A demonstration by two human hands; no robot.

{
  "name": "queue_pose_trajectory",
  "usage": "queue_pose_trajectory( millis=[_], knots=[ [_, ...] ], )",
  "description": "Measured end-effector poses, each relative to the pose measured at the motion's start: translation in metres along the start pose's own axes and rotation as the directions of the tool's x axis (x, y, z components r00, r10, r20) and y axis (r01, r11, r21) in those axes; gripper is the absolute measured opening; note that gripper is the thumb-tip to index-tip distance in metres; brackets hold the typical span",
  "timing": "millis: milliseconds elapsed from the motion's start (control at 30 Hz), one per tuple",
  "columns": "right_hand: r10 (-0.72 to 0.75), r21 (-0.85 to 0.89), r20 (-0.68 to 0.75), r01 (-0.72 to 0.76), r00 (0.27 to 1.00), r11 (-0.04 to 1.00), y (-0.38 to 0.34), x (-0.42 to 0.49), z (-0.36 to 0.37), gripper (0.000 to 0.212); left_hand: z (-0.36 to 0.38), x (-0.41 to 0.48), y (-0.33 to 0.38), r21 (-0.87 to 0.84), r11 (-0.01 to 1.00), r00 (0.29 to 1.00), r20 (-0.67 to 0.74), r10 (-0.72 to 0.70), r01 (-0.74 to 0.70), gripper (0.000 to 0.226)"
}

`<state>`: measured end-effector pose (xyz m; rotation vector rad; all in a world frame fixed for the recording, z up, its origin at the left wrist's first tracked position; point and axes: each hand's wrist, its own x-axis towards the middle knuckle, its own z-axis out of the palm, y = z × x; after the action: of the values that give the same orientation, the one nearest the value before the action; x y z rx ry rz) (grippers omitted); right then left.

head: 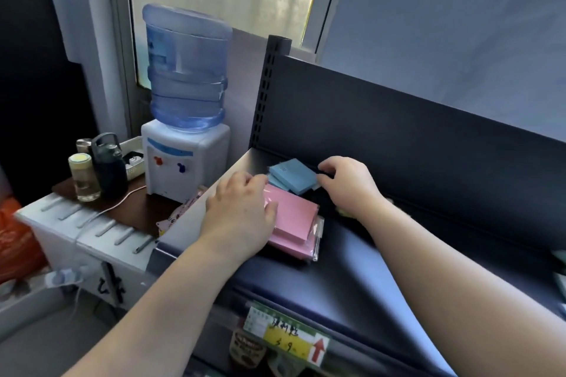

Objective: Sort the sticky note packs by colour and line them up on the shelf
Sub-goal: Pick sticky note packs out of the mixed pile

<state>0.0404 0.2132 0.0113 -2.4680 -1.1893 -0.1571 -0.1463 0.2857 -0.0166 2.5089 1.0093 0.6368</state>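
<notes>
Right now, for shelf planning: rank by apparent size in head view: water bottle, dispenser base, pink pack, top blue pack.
1. water bottle
2. dispenser base
3. pink pack, partly covered
4. top blue pack, farther away

The left hand [242, 214] hides the pink pack's [295, 220] near corner. The right hand's [349, 184] fingers curl out of sight at the blue pack [292, 174]. A yellowish thing [344, 210] under that wrist is unidentifiable. The pale green items [560, 256] are cut off at the right edge.
</notes>
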Motion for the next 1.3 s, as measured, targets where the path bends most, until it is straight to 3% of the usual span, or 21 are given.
queue_pose_trajectory(
  millis=[200,567,967,1300],
  knots=[
    [-0.041,0.045,-0.065,0.044,0.997,0.998,0.030,-0.059,-0.038,0.025,0.005,-0.016,0.054,0.002,0.985,0.982,-0.078,0.173,-0.173,0.045],
    [0.118,0.019,-0.163,-0.117,0.979,0.993,0.172,-0.200,-0.135,0.025,0.068,-0.085,0.232,-0.187,0.880,0.874,0.142,0.464,-0.437,0.036],
    [0.257,0.014,-0.187,-0.259,0.948,0.966,0.309,-0.310,-0.205,0.026,0.135,-0.151,0.386,-0.160,0.856,0.792,0.326,0.515,-0.491,0.035],
    [0.354,0.003,-0.183,-0.359,0.917,0.933,0.378,-0.325,-0.235,0.028,0.173,-0.105,0.450,-0.049,0.835,0.765,0.373,0.524,-0.548,0.040]
  ],
)
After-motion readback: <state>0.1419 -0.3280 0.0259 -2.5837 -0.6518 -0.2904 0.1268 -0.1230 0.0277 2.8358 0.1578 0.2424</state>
